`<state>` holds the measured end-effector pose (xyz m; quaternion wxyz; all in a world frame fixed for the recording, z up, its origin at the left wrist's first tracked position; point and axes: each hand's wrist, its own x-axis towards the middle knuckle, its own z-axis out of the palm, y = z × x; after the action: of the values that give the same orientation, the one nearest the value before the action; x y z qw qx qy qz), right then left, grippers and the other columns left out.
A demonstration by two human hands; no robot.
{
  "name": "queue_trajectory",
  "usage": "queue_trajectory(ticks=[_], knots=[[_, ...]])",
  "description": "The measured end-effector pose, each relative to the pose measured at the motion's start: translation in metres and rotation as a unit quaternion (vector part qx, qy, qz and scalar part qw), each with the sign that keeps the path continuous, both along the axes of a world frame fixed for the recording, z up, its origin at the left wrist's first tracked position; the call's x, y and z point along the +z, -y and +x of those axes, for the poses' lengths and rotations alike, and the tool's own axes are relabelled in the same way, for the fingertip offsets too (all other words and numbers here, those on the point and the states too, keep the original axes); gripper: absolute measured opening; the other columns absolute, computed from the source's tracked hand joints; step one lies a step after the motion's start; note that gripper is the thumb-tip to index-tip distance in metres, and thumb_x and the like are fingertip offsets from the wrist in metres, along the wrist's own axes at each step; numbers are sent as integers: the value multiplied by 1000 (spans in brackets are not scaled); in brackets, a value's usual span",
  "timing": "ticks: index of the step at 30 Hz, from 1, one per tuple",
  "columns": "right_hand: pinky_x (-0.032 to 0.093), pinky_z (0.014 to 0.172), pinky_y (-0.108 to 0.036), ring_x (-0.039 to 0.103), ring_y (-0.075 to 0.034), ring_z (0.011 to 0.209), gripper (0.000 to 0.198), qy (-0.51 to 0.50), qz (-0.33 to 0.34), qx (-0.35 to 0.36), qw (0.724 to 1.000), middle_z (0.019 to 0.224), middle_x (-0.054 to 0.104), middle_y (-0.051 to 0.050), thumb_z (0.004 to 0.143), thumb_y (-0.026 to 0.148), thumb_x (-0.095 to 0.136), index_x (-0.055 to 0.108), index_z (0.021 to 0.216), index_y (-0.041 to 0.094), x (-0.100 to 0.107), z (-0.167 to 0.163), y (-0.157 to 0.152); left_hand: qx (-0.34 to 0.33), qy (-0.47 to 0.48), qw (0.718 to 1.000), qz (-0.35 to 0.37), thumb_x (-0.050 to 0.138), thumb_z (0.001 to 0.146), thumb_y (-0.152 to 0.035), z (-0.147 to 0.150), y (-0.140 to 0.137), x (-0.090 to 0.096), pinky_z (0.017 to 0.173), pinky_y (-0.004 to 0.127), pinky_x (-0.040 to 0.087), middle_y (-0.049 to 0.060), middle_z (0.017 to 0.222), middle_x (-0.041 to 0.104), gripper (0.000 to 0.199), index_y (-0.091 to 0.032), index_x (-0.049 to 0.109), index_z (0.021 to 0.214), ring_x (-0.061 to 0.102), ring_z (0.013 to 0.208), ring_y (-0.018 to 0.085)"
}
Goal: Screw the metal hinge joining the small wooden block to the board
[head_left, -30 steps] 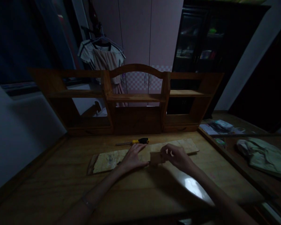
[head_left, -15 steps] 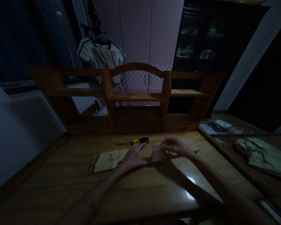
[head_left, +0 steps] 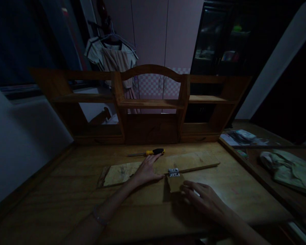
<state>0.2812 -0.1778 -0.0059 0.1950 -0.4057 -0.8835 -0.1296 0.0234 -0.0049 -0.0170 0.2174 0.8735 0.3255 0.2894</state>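
A long wooden board (head_left: 193,160) with a rough, torn-looking left end lies across the desk. My left hand (head_left: 146,170) rests on its middle, fingers stretched over the surface and thumb along the near edge. Beside that thumb a small metal hinge (head_left: 173,172) joins the board's near edge to a small flat square piece (head_left: 175,185), apparently thin wood. My right hand (head_left: 200,197) pinches this piece at its right edge, and it sticks out toward me from the board. Just beyond my left fingertips lies a screwdriver (head_left: 150,152) with a yellow and black handle.
A wooden shelf unit (head_left: 153,104) stands along the back of the desk (head_left: 73,190). A raised wooden edge (head_left: 250,173) borders the right side, with a pale cloth (head_left: 290,170) beyond it. A wall (head_left: 22,136) rises at the left.
My right hand has moved toward me and swung the small square piece over from the board, so the hinge now shows. My left hand has stayed on the board.
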Motion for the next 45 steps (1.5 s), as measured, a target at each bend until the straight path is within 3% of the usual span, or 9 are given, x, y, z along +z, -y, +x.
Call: queue_trajectory(ticks=[5, 10, 17, 23, 26, 29, 33, 40, 45], knots=[[53, 74, -27, 66, -15, 90, 29, -175, -36, -3, 984, 110, 66, -10, 97, 16, 44, 58, 121, 20, 32, 1, -51, 0, 6, 1000, -4, 81, 63, -46, 0, 1, 0, 107, 44, 38, 9, 134, 52, 95, -26, 38, 146, 49, 123, 30], [47, 60, -23, 60, -12, 69, 22, -340, -279, -28, 898, 90, 68, -4, 89, 36, 61, 66, 100, 18, 67, 2, -110, -2, -4, 1000, -16, 83, 59, -37, 0, -3, -2, 104, 43, 41, 10, 134, 53, 99, -25, 37, 146, 50, 121, 30], [47, 59, -23, 62, -14, 71, 35, -340, -355, -30, 871, 86, 68, -4, 84, 48, 65, 67, 98, 16, 62, 16, -125, 3, -11, 1000, -18, 84, 56, -35, 0, -5, -4, 105, 43, 40, 9, 133, 52, 103, -24, 36, 147, 50, 121, 30], [46, 60, -24, 59, -13, 70, 24, -305, -320, -53, 895, 80, 65, -2, 81, 38, 71, 67, 92, 17, 47, 16, -96, 9, -5, 1000, -16, 83, 59, -44, 0, -2, -3, 106, 44, 39, 10, 134, 52, 101, -24, 37, 147, 50, 121, 31], [48, 64, -24, 61, -13, 77, 11, -258, -227, -27, 939, 94, 64, -5, 88, 26, 61, 64, 96, 19, 36, 14, -72, 11, -9, 1000, -21, 82, 61, -47, 0, 0, 0, 106, 45, 39, 10, 134, 52, 100, -26, 36, 147, 50, 121, 31], [51, 71, -27, 63, -16, 89, 19, -152, -111, -16, 982, 111, 63, -10, 91, 21, 55, 61, 109, 20, 20, 13, -49, 8, -12, 1000, -20, 82, 62, -47, 0, 1, 0, 106, 45, 39, 10, 134, 52, 101, -25, 34, 148, 49, 122, 30], [52, 69, -29, 64, -17, 85, 26, 20, -18, 0, 1000, 111, 64, -11, 92, 15, 51, 55, 118, 18, 4, 14, -31, 5, -14, 1000, -19, 81, 63, -46, -1, -1, -2, 107, 45, 38, 11, 136, 51, 101, -26, 33, 149, 48, 124, 31], [52, 66, -25, 63, -15, 81, 26, 57, -15, -13, 998, 107, 64, -11, 94, 11, 45, 52, 118, 15, 3, 5, -25, 3, -10, 1000, -17, 81, 62, -45, 0, -1, -3, 107, 45, 39, 10, 136, 51, 103, -26, 31, 150, 49, 124, 30], [52, 79, -35, 62, -22, 96, 40, 32, -67, 14, 997, 120, 60, -15, 88, 19, 50, 47, 128, 17, 10, 23, -21, 5, -9, 1000, -23, 82, 62, -44, 0, -1, -2, 108, 46, 38, 10, 136, 51, 102, -27, 31, 149, 48, 125, 31]])
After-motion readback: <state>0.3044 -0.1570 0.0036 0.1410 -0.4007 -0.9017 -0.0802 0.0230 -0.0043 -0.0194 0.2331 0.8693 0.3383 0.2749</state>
